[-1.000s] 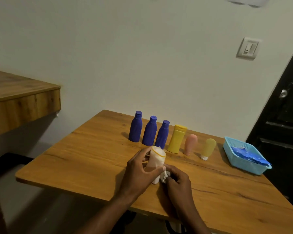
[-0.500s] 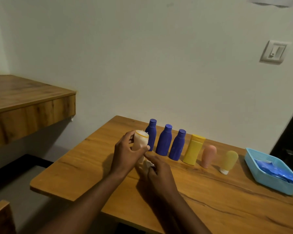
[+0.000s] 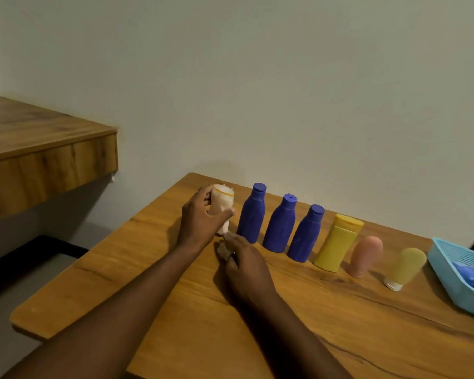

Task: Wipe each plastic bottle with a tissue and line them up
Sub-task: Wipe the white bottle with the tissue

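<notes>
One surface (image 3: 175, 310): wooden and carrying everything. Its 6 o'clock edge and 3 o'clock end run out of frame.
Basket (image 3: 454, 285): pale blue, at the 3 o'clock end of the surface.
Row: six stand along the 12 o'clock side, running from 10 toward 3 o'clock: three blue bottles (image 3: 279, 225), a yellow bottle (image 3: 337, 242), a pink tube (image 3: 365, 255) and a yellow tube (image 3: 407, 265) on its white cap.
Left hand (image 3: 200, 222): fingers and thumb wrapped round the middle of the pale bottle (image 3: 222, 203).
Right hand (image 3: 246, 263): curled over a crumpled tissue (image 3: 223, 248), at 5 o'clock of the pale bottle's base.
Pale bottle: at the 9 o'clock end of the row, just beside the nearest blue one, leaning slightly.
Tissue: a small white wad, mostly covered by the right hand's fingers.
Risk, knock-on: the gap to the neighbouring blue bottle is narrow, so a sideways nudge while setting down could probably topple it into the others.
Risk, tipping: released while leaning, the pale bottle may fall toward 9 o'clock, where the surface ends close by.
Risk, alignment: placed too far toward 6 o'clock, it would break the line.
Hidden: the pale bottle's base sits behind the left hand, so I cannot tell whether it touches the surface.
Cut off: the basket, by the frame.
Unclear: something blue lies in the basket, too indistinct to name.
</notes>
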A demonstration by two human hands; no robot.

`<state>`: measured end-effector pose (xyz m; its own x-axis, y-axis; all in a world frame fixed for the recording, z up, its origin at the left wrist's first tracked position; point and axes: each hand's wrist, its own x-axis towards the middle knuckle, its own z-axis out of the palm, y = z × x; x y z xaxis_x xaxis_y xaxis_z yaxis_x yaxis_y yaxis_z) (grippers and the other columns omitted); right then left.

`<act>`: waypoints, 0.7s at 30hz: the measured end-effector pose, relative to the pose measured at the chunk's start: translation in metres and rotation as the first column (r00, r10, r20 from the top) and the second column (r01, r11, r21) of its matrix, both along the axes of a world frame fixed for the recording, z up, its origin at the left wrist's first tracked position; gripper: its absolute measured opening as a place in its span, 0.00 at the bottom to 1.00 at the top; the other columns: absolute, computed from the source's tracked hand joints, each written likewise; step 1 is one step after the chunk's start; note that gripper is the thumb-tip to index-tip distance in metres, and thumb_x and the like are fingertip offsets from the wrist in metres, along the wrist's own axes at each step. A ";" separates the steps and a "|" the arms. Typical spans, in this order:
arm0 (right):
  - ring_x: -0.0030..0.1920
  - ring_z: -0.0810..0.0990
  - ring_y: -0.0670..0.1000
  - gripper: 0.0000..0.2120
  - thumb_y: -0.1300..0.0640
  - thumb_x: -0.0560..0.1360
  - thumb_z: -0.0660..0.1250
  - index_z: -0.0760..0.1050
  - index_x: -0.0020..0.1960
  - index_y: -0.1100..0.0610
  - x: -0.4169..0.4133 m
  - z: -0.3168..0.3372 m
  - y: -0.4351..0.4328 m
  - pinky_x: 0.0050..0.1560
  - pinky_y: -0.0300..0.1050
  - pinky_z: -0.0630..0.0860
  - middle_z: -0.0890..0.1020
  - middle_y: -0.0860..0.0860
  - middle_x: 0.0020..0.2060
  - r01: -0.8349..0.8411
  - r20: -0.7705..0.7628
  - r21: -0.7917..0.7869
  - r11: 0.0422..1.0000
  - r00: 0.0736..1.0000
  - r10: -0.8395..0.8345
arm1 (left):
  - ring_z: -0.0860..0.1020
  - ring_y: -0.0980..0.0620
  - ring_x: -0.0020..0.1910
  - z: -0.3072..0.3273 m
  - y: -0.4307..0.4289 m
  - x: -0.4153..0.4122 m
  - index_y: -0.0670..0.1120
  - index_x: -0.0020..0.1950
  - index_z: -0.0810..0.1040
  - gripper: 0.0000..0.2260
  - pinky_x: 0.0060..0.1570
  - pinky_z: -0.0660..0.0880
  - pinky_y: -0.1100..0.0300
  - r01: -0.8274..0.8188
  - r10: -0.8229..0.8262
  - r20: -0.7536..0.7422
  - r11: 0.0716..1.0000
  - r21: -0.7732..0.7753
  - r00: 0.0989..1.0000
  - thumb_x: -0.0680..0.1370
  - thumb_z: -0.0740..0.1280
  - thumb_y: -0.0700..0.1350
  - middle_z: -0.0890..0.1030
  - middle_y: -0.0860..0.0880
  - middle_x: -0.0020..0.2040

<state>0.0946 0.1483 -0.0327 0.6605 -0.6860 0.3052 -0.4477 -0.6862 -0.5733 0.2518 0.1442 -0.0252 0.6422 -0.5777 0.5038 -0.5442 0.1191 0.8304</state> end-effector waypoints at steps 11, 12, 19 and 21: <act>0.54 0.73 0.37 0.13 0.59 0.82 0.61 0.78 0.63 0.51 0.004 -0.011 -0.013 0.53 0.32 0.70 0.79 0.44 0.61 0.005 0.173 0.084 0.996 0.985 -0.019 | 0.76 0.55 0.64 -0.008 -0.008 0.006 0.51 0.73 0.72 0.34 0.57 0.79 0.60 0.000 0.000 -0.010 1.000 -0.007 1.000 0.70 0.81 0.51 0.78 0.50 0.68; 0.54 0.73 0.37 0.13 0.59 0.82 0.61 0.78 0.63 0.51 0.003 -0.011 -0.011 0.53 0.32 0.70 0.79 0.43 0.60 0.005 0.180 0.088 0.996 0.983 -0.021 | 0.76 0.54 0.64 -0.008 -0.008 0.005 0.51 0.73 0.71 0.35 0.57 0.79 0.59 -0.002 0.002 -0.011 1.000 -0.001 1.000 0.70 0.81 0.51 0.78 0.50 0.69; 0.55 0.76 0.41 0.16 0.60 0.80 0.62 0.77 0.66 0.51 -0.005 -0.010 -0.005 0.58 0.39 0.74 0.79 0.45 0.57 0.038 0.211 0.101 0.994 0.976 -0.059 | 0.72 0.50 0.72 -0.011 0.006 -0.001 0.49 0.81 0.61 0.47 0.61 0.73 0.60 -0.011 0.014 -0.029 0.995 0.096 0.999 0.69 0.82 0.53 0.71 0.46 0.77; 0.55 0.76 0.41 0.16 0.60 0.80 0.62 0.76 0.66 0.52 -0.008 -0.009 -0.003 0.56 0.37 0.74 0.79 0.44 0.56 0.050 0.228 0.121 0.991 0.971 -0.076 | 0.70 0.51 0.73 -0.011 0.014 -0.007 0.49 0.82 0.59 0.48 0.61 0.71 0.60 -0.035 0.037 -0.023 0.994 0.099 0.999 0.70 0.81 0.54 0.67 0.47 0.78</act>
<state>0.0867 0.1450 -0.0412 0.5353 -0.7630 0.3624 -0.3338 -0.5852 -0.7390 0.2446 0.1580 -0.0358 0.6749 -0.6002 0.4293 -0.5261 0.0166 0.8503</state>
